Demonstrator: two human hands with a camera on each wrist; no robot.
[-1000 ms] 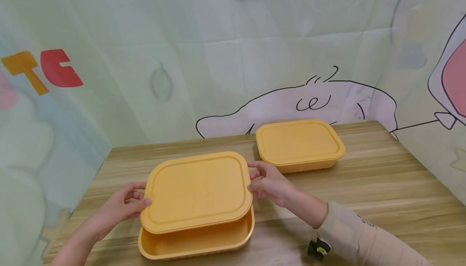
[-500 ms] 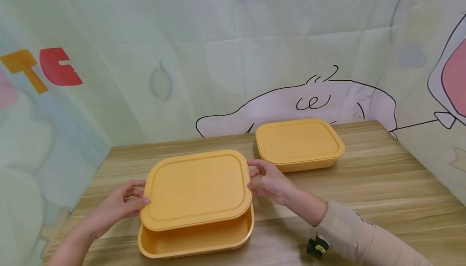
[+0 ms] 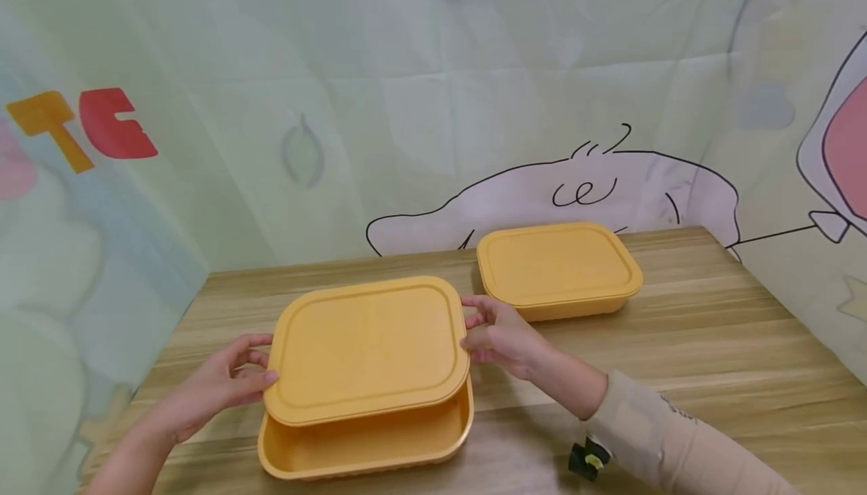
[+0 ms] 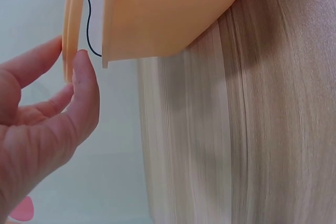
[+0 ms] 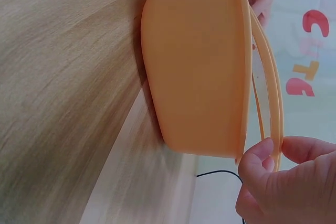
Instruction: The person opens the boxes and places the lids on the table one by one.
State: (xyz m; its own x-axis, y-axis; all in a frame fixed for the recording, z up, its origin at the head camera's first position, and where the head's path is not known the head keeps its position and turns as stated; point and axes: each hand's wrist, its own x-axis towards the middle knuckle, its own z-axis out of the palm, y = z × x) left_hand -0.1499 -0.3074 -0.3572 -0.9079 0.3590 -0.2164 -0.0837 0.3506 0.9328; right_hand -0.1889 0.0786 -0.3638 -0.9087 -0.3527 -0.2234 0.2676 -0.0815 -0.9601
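Observation:
Both hands hold a yellow rectangular lid point(image 3: 369, 348) by its short sides, above an open yellow box point(image 3: 372, 446) on the table. My left hand point(image 3: 217, 386) pinches the lid's left edge between thumb and fingers. At the right edge, my right hand point(image 3: 504, 337) pinches it the same way. Lid and box stand apart in both wrist views, with a gap between the lid point(image 4: 73, 24) and the rim of the box point(image 4: 157, 14). In the head view the lid sits toward the far side, so the box's near inside shows; the rest is hidden.
A second yellow box point(image 3: 561, 269) with its lid on stands at the back right of the wooden table point(image 3: 711, 344). Behind the table hangs a printed cloth point(image 3: 339, 104). A small black item point(image 3: 588, 459) is near the right sleeve point(image 3: 677, 435).
The lid has risen very slightly toward the far side in the head view, both hands moving with it. The two boxes stay in place.

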